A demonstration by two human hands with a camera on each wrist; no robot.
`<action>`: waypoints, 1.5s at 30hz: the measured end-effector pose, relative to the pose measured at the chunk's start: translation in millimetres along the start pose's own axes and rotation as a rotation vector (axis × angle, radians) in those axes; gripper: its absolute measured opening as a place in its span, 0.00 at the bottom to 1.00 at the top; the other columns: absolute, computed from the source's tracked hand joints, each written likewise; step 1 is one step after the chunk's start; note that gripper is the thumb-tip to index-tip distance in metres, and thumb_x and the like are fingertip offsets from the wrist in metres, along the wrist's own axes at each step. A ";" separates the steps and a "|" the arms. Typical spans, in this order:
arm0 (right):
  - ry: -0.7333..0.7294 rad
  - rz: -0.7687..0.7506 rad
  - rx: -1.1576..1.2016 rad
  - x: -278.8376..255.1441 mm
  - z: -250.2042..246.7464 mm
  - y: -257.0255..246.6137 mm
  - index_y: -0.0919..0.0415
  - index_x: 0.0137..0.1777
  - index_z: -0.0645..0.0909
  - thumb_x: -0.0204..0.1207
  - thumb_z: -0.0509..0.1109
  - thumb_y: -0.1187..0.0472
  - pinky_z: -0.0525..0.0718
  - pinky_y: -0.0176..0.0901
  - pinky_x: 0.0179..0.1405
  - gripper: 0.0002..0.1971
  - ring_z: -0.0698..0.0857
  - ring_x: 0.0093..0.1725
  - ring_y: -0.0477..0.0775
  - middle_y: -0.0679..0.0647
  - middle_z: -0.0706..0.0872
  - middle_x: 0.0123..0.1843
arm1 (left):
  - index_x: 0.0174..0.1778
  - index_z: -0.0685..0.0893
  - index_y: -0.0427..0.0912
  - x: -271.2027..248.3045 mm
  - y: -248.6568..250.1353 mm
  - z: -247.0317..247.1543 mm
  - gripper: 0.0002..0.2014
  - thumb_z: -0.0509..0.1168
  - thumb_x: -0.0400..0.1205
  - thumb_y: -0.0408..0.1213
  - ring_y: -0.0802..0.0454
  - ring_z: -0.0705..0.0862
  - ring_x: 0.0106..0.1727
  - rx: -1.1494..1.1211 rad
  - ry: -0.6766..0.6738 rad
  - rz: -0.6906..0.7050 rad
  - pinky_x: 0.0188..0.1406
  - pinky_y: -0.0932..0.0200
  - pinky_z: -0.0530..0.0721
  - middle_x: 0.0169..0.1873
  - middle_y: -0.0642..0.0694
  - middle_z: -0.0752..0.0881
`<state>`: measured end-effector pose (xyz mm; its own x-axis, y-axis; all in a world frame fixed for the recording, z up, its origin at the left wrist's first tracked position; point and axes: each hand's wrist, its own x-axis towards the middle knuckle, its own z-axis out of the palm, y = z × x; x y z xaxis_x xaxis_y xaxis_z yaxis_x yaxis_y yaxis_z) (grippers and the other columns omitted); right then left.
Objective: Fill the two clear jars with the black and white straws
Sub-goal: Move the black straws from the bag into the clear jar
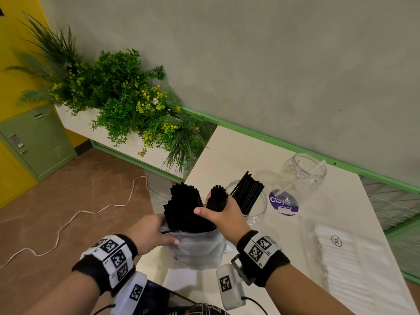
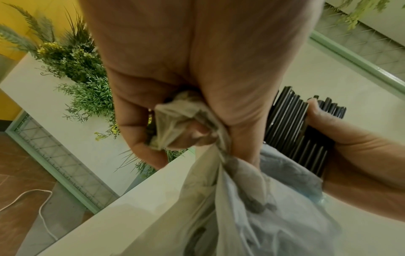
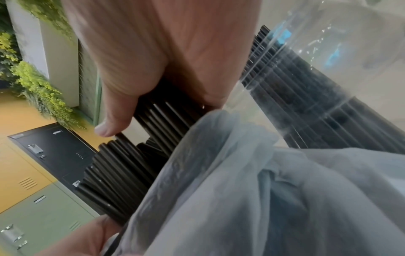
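My left hand (image 1: 152, 233) grips the bunched rim of a translucent plastic bag (image 1: 200, 248) that stands on the table and holds many black straws (image 1: 184, 208). The same bag rim (image 2: 175, 124) is crumpled in its fist in the left wrist view. My right hand (image 1: 223, 214) is wrapped around a bundle of black straws (image 1: 217, 197) lifted partly out of the bag; the bundle (image 3: 166, 114) shows under its thumb. Just behind it, a clear jar (image 1: 256, 210) holds several black straws (image 1: 247, 192). Farther right, a second clear jar (image 1: 302, 176) holds one white straw (image 1: 302, 178).
A clear pack of white straws (image 1: 345, 262) lies at the table's right front. The white table (image 1: 238, 151) ends at a green rail (image 1: 284, 144) along the grey wall. A planter of greenery (image 1: 127, 103) stands at left, with a white cable (image 1: 68, 223) on the floor.
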<state>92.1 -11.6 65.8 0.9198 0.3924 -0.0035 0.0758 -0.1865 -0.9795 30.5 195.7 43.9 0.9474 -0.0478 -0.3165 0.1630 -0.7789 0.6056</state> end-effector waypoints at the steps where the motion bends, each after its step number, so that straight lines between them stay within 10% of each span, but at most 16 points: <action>1: 0.028 -0.005 -0.006 -0.8 0.6 -0.6 0.60 0.45 0.77 0.67 0.82 0.60 0.78 0.28 0.40 0.16 0.80 0.36 0.33 0.41 0.80 0.36 | 0.65 0.79 0.46 0.2 0.6 -0.6 0.29 0.76 0.70 0.50 0.59 0.81 0.51 -0.001 -0.002 0.001 0.44 0.67 0.75 0.54 0.54 0.85; 7: 0.111 -0.038 0.005 -2.2 2.5 -4.0 0.58 0.41 0.76 0.73 0.71 0.41 0.75 0.31 0.41 0.20 0.76 0.35 0.41 0.43 0.77 0.34 | 0.64 0.79 0.48 -0.4 7.4 -2.9 0.26 0.76 0.71 0.49 0.59 0.80 0.51 -0.002 -0.010 0.009 0.45 0.67 0.73 0.49 0.56 0.83; 15: 0.157 -0.102 0.044 -4.6 2.4 -16.5 0.67 0.39 0.76 0.75 0.75 0.54 0.77 0.30 0.38 0.16 0.78 0.33 0.43 0.50 0.78 0.31 | 0.64 0.80 0.47 -1.8 13.7 -6.0 0.26 0.75 0.72 0.49 0.60 0.79 0.48 0.038 -0.017 -0.002 0.36 0.71 0.70 0.46 0.57 0.81; 19: 0.200 -0.157 0.095 -0.3 -2.5 -36.4 0.57 0.46 0.77 0.77 0.74 0.60 0.84 0.41 0.48 0.07 0.83 0.36 0.46 0.44 0.83 0.35 | 0.64 0.79 0.46 -2.7 16.0 -6.7 0.25 0.75 0.73 0.50 0.59 0.77 0.46 0.068 -0.018 -0.008 0.30 0.75 0.70 0.44 0.56 0.79; 28: 0.340 -0.405 0.065 0.1 -12.8 -56.8 0.52 0.76 0.61 0.81 0.63 0.74 0.86 0.46 0.51 0.28 0.85 0.40 0.55 0.50 0.82 0.43 | 0.63 0.80 0.45 -1.6 16.1 -5.2 0.25 0.75 0.72 0.49 0.58 0.78 0.47 0.067 -0.011 -0.011 0.33 0.71 0.70 0.45 0.55 0.80; 38: 0.215 -0.396 -0.105 16.8 -12.0 -62.8 0.37 0.63 0.62 0.81 0.60 0.72 0.86 0.63 0.49 0.26 0.84 0.39 0.53 0.50 0.78 0.45 | 0.60 0.81 0.48 0.7 15.5 -2.1 0.24 0.76 0.70 0.50 0.58 0.80 0.48 0.064 -0.011 -0.011 0.44 0.65 0.74 0.48 0.53 0.84; 45: 0.235 -0.432 -0.020 25.0 -28.8 -90.4 0.43 0.62 0.64 0.80 0.60 0.75 0.88 0.57 0.49 0.24 0.83 0.38 0.54 0.48 0.78 0.43 | 0.59 0.81 0.49 0.2 15.2 -3.0 0.21 0.75 0.71 0.48 0.57 0.81 0.50 0.074 -0.010 0.012 0.43 0.66 0.73 0.46 0.57 0.82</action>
<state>119.3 -10.9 160.0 0.8646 0.2237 0.4499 0.4746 -0.0695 -0.8775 34.0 185.8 55.3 0.9464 -0.0634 -0.3167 0.1302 -0.8225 0.5537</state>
